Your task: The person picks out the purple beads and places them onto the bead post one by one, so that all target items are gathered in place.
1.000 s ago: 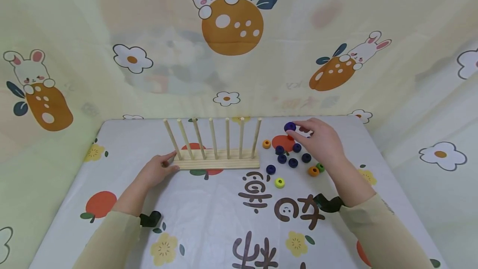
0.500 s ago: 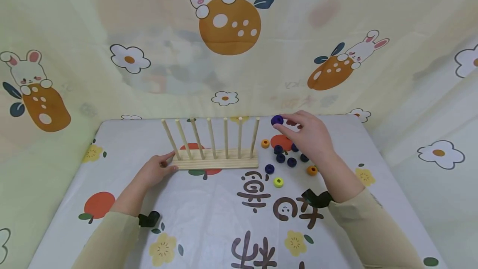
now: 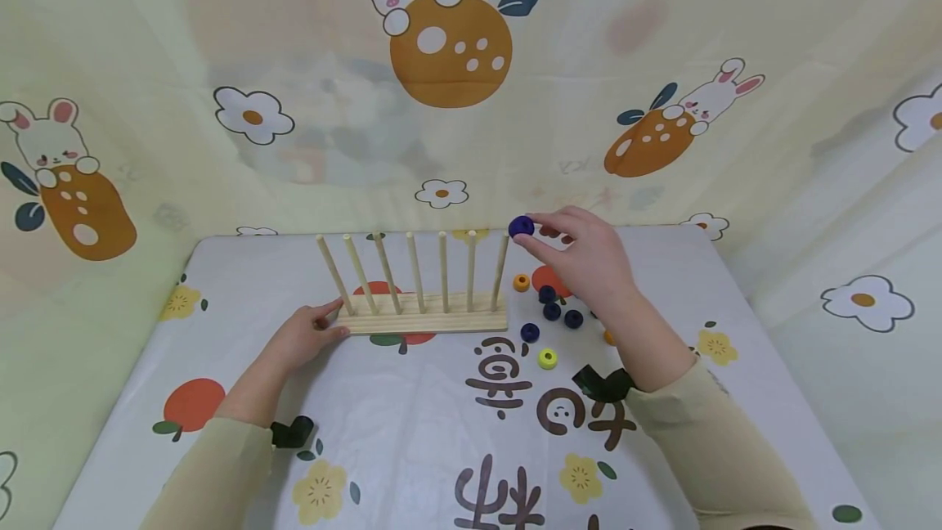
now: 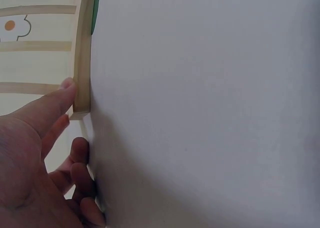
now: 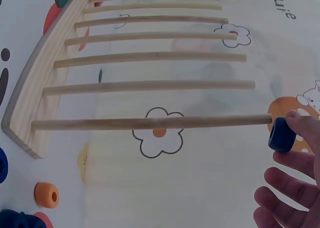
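A pale wooden rack (image 3: 427, 323) with several upright pegs stands on the table. My left hand (image 3: 302, 339) pinches the left end of its base, thumb at the front and index finger behind. In the left wrist view the thumb presses on the base edge (image 4: 82, 63) while the other fingers curl beneath. My right hand (image 3: 592, 260) holds a dark blue bead (image 3: 521, 226) between thumb and index finger, beside the top of the rightmost peg (image 3: 500, 272). The right wrist view shows the bead (image 5: 282, 135) right at that peg's tip (image 5: 267, 119). All the pegs are bare.
Right of the rack lie several loose dark blue beads (image 3: 552, 312), an orange bead (image 3: 521, 283) and a yellow-green bead (image 3: 548, 359). Another orange bead (image 3: 609, 337) is partly hidden by the right wrist. A patterned cloth (image 3: 397, 432) covers the table; a printed curtain (image 3: 331, 154) hangs behind.
My right hand has carried the blue bead left and slightly up from over the loose beads to the rightmost peg's top. The left hand keeps its hold on the rack.
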The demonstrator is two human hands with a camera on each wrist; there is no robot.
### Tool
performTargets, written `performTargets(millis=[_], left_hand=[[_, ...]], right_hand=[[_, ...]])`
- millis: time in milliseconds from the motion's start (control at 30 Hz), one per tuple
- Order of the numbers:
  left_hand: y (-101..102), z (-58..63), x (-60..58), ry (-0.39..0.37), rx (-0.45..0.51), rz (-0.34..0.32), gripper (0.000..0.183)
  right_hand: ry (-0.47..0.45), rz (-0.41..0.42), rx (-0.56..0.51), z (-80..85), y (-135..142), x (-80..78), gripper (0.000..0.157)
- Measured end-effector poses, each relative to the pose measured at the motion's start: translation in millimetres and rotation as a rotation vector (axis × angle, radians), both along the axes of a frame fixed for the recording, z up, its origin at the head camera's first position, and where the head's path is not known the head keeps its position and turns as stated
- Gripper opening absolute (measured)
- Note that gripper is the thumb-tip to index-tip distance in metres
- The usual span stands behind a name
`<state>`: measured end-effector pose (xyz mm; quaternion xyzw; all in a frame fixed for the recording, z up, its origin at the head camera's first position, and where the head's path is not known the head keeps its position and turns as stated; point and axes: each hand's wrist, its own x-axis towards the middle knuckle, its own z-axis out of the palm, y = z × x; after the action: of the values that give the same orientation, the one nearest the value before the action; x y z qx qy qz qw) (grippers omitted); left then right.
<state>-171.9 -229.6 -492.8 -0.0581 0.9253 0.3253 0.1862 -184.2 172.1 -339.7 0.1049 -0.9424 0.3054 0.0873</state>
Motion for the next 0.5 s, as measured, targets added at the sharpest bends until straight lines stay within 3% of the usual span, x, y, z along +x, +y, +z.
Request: performTargets(millis=[500], left_hand=[[-0.9,-0.2,0.0,-0.007,-0.011,-0.003,0.071]], right_hand=[[-0.048,0.005,-0.010,2.1,-13.9,0.3,0.050]])
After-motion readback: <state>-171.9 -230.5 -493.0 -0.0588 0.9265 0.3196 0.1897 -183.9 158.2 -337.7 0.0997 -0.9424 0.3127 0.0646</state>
